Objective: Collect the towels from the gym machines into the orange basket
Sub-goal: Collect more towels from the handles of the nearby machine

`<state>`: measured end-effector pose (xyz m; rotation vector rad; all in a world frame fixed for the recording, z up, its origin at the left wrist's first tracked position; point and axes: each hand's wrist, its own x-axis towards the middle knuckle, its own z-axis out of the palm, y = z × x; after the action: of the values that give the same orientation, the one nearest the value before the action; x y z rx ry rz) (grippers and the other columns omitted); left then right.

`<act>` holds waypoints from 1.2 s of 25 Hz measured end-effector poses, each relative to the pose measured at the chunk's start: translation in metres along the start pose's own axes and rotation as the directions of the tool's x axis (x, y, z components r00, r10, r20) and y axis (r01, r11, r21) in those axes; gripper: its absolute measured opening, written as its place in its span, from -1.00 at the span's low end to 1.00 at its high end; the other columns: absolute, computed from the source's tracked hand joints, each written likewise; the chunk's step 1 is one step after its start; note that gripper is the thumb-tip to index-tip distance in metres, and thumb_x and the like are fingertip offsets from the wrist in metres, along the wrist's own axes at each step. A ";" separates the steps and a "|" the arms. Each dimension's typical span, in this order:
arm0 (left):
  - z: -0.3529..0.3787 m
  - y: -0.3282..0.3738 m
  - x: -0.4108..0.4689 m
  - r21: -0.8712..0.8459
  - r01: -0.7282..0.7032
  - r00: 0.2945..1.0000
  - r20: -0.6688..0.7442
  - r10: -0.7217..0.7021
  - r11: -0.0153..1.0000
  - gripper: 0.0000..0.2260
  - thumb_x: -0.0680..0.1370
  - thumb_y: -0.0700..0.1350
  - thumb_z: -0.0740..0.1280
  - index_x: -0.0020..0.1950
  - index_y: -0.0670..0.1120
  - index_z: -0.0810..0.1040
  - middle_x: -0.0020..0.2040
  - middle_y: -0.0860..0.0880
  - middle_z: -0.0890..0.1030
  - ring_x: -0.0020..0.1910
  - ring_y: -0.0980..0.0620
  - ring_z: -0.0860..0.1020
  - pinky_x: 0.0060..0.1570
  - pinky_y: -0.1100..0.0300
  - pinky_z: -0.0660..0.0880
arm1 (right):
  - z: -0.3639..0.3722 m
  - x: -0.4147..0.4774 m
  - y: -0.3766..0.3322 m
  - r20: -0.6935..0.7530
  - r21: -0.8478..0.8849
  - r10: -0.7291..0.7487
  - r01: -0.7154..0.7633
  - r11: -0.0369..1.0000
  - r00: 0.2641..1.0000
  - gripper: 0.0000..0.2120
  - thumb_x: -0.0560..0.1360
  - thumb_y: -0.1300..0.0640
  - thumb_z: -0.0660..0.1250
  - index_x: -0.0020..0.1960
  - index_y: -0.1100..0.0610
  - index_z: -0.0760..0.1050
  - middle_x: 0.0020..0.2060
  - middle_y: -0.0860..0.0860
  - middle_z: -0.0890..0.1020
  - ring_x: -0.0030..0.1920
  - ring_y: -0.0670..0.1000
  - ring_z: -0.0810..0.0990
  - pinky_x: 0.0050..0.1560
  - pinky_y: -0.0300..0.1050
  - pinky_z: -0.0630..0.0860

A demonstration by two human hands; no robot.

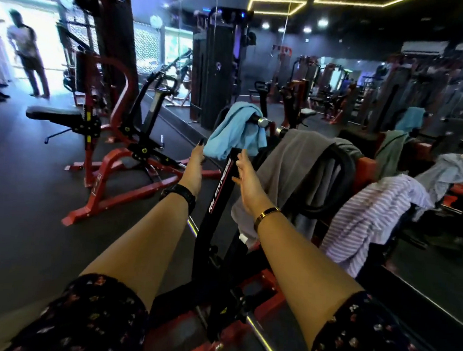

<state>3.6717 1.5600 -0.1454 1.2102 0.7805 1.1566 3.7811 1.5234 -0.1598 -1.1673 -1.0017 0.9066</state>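
A light blue towel (pixel 236 129) hangs over the chrome-tipped handle of a black and red machine ahead of me. My left hand (pixel 195 165) reaches out with straight fingers, its fingertips at the towel's lower left edge. My right hand (pixel 248 177) is stretched forward with fingers spread, just below the towel's right side, beside the black upright bar (pixel 219 199). A grey towel (pixel 298 168) drapes over the machine's black pad to the right. A striped white and lilac towel (pixel 368 219) lies further right. No orange basket shows.
A mirror wall on the right reflects the towels (pixel 410 118) and machines. A red-framed bench machine (pixel 96 145) stands on the dark floor to the left. A person (pixel 29 51) stands far left by bright windows. A tall black weight stack (pixel 218 66) rises behind.
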 end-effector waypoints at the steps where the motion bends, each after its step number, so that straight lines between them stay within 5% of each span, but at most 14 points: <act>1: 0.008 -0.003 0.021 -0.011 -0.012 1.000 -0.016 0.012 1.000 -0.50 0.64 0.13 -0.04 0.50 -0.10 0.21 0.30 0.07 0.34 0.28 0.14 0.27 0.24 0.24 0.14 | -0.005 0.023 0.001 0.015 0.007 -0.013 0.013 1.000 1.000 -0.50 0.65 -0.05 -0.04 0.56 0.06 0.05 0.50 0.02 0.24 0.46 -0.01 0.25 0.49 -0.03 0.17; 6: 0.044 -0.016 0.115 0.018 -0.023 0.997 -0.070 0.025 1.000 -0.66 0.67 -0.04 -0.03 0.42 -0.08 0.25 0.20 0.08 0.39 -0.12 0.32 0.47 -0.10 0.44 0.40 | -0.028 0.132 -0.001 0.046 0.036 0.007 -0.009 0.999 0.999 -0.57 0.67 -0.02 -0.04 0.46 0.13 0.25 0.30 0.00 0.42 0.06 -0.17 0.48 -0.01 -0.42 0.44; 9: 0.057 -0.017 0.165 -0.032 -0.051 0.998 -0.028 0.050 0.998 -0.71 0.67 -0.13 -0.04 0.19 -0.20 0.42 -0.29 0.21 0.62 -0.46 0.37 0.54 -0.45 0.53 0.40 | -0.035 0.190 0.005 0.047 0.092 0.017 -0.021 0.996 0.999 -0.61 0.66 -0.06 -0.01 0.34 0.12 0.36 0.21 0.01 0.51 0.07 -0.12 0.51 -0.03 -0.37 0.50; 11: 0.065 -0.019 0.192 -0.060 -0.011 0.999 -0.039 0.008 0.998 -0.69 0.66 -0.08 -0.02 -0.06 -0.16 0.45 -0.56 0.18 0.58 -0.53 0.34 0.55 -0.50 0.49 0.42 | -0.033 0.222 0.015 0.032 0.127 0.053 -0.056 0.990 0.998 -0.66 0.66 -0.08 0.01 0.24 0.08 0.40 0.16 0.02 0.57 0.03 -0.11 0.56 0.06 -0.31 0.54; 14: 0.064 -0.024 0.242 -0.100 -0.003 1.000 0.021 0.006 0.995 -0.69 0.64 0.00 0.02 -0.12 -0.07 0.48 -0.46 0.09 0.65 -0.46 0.20 0.61 -0.45 0.38 0.49 | -0.029 0.264 0.027 -0.033 0.149 0.072 -0.067 0.987 0.997 -0.44 0.51 -0.27 0.16 0.31 0.11 0.44 0.27 0.08 0.56 0.23 0.03 0.54 0.37 0.05 0.41; 18: 0.055 -0.032 0.300 -0.136 0.005 0.996 0.092 0.008 0.991 -0.68 0.61 0.03 0.07 -0.16 -0.03 0.55 -0.34 0.05 0.66 -0.36 0.14 0.62 -0.33 0.29 0.52 | -0.022 0.300 0.022 -0.088 0.171 0.127 -0.111 0.979 0.988 -0.56 0.56 -0.19 0.14 0.29 0.04 0.45 0.31 0.08 0.51 0.28 0.03 0.48 0.40 0.02 0.34; 20: 0.052 -0.037 0.328 -0.096 0.017 0.989 0.150 -0.002 0.995 -0.67 0.60 0.03 0.11 0.04 -0.11 0.60 -0.11 -0.06 0.70 -0.16 0.08 0.65 -0.19 0.25 0.56 | -0.014 0.312 0.018 -0.131 0.096 0.058 -0.046 0.994 0.990 -0.64 0.59 -0.04 0.11 0.35 0.02 0.37 0.33 0.06 0.47 0.32 0.05 0.45 0.36 -0.02 0.35; 23: 0.047 -0.052 0.367 0.060 0.027 0.984 0.173 -0.038 0.998 -0.53 0.51 0.08 0.26 0.38 -0.07 0.42 0.26 -0.12 0.57 0.18 -0.05 0.58 0.19 0.08 0.50 | -0.004 0.324 0.023 -0.219 -0.087 -0.064 0.046 0.995 0.974 -0.50 0.62 0.14 0.07 0.54 0.01 0.08 0.46 0.05 0.31 0.43 0.05 0.32 0.42 -0.06 0.26; 26: 0.043 -0.098 0.425 0.260 0.048 0.985 0.149 -0.089 0.964 -0.36 0.31 0.23 0.40 0.36 0.11 0.41 0.25 -0.05 0.58 0.20 -0.06 0.57 0.29 -0.04 0.46 | -0.004 0.334 0.029 -0.290 -0.171 -0.131 0.083 0.982 0.948 -0.51 0.60 0.23 0.06 0.52 0.06 0.16 0.45 0.09 0.34 0.43 0.07 0.34 0.48 0.04 0.25; 30: 0.050 -0.069 0.395 0.543 -0.086 0.978 0.204 -0.032 0.836 -0.61 0.47 0.02 0.29 0.22 -0.16 0.51 0.09 -0.14 0.62 0.06 -0.14 0.58 0.15 0.04 0.50 | -0.016 0.337 0.035 -0.289 -0.306 -0.176 0.084 0.948 0.941 -0.52 0.56 0.37 0.09 0.46 0.16 0.28 0.36 0.14 0.45 0.36 0.06 0.42 0.45 0.04 0.31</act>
<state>3.8430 1.9255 -0.1548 1.7948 0.9752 0.8248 3.8971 1.8421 -0.1463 -1.4210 -0.9564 0.4549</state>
